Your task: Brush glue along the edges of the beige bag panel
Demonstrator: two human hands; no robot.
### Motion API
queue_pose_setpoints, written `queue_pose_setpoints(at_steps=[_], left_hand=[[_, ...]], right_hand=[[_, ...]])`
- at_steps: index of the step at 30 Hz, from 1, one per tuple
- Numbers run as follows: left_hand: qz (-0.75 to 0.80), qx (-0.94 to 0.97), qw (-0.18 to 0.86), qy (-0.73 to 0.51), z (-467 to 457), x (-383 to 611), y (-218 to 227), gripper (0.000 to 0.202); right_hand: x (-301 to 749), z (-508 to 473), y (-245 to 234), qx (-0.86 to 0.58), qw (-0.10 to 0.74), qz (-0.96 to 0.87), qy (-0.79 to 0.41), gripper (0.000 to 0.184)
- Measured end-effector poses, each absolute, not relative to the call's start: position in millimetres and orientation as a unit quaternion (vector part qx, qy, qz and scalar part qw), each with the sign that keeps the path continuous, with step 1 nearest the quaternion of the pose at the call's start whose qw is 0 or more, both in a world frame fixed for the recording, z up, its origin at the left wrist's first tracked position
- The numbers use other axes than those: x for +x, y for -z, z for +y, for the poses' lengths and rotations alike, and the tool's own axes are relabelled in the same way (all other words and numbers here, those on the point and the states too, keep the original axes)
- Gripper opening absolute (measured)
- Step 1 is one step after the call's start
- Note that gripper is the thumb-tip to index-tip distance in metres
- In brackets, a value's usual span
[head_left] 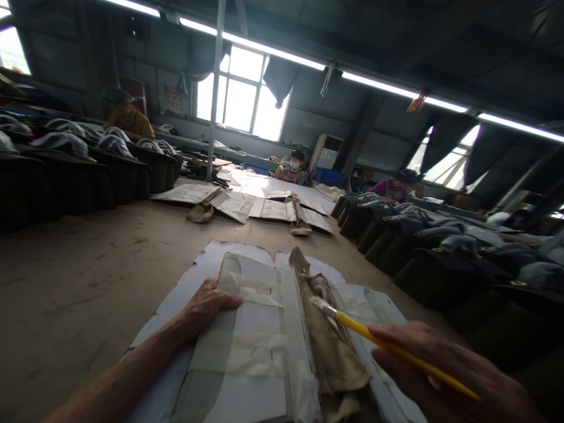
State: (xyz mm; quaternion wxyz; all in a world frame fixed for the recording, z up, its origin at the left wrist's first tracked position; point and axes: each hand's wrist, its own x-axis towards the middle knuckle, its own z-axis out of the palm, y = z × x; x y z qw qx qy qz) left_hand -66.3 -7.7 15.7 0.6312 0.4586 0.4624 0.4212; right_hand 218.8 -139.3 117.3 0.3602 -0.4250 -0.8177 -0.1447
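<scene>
A white stiffened bag panel (258,320), with strips of tape and two round marks on it, lies before me. My left hand (209,305) grips its left edge, thumb on top and fingers hidden underneath. Along the panel's right side runs folded tan fabric (328,346), and a second pale panel (374,311) lies beyond it. My right hand (445,358) is closed around a yellow-handled brush (374,335). The brush's pale bristles are at the upper part of the tan fabric. White paper with ragged edges (176,317) lies under the work.
More panels with tan fabric (273,210) lie farther up the brown table (88,270). Rows of dark bags with wrapped handles stand at left (127,170) and right (440,264). Several people sit at benches beyond, and a thin pole (215,94) rises behind the panels.
</scene>
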Motion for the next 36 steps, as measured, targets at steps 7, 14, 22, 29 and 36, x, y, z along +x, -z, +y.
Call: queue_pose_setpoints(at_steps=[7, 14, 22, 29, 36], left_hand=[[0.479, 0.437, 0.632, -0.425, -8.7, -67.5, -16.5, 0.04], [0.471, 0.398, 0.651, -0.442, -9.2, -64.9, -19.3, 0.047], [0.486, 0.377, 0.649, -0.448, -1.0, -65.7, -4.8, 0.054], [0.463, 0.387, 0.662, -0.445, -2.6, -64.5, -12.4, 0.046], [0.422, 0.403, 0.681, -0.443, -6.5, -62.9, -19.9, 0.035]], right_hand=[[183.3, -90.0, -125.3, -0.317, 0.333, -0.886, 0.068, 0.009], [188.0, -90.0, -123.4, -0.262, 0.175, -0.949, 0.013, 0.018], [178.2, -104.3, -149.3, -0.281, 0.073, -0.954, -0.071, 0.037], [180.0, -61.6, -151.2, -0.462, 0.333, -0.818, -0.074, 0.011], [174.9, -5.0, -134.1, -0.55, 0.403, -0.73, -0.045, 0.03]])
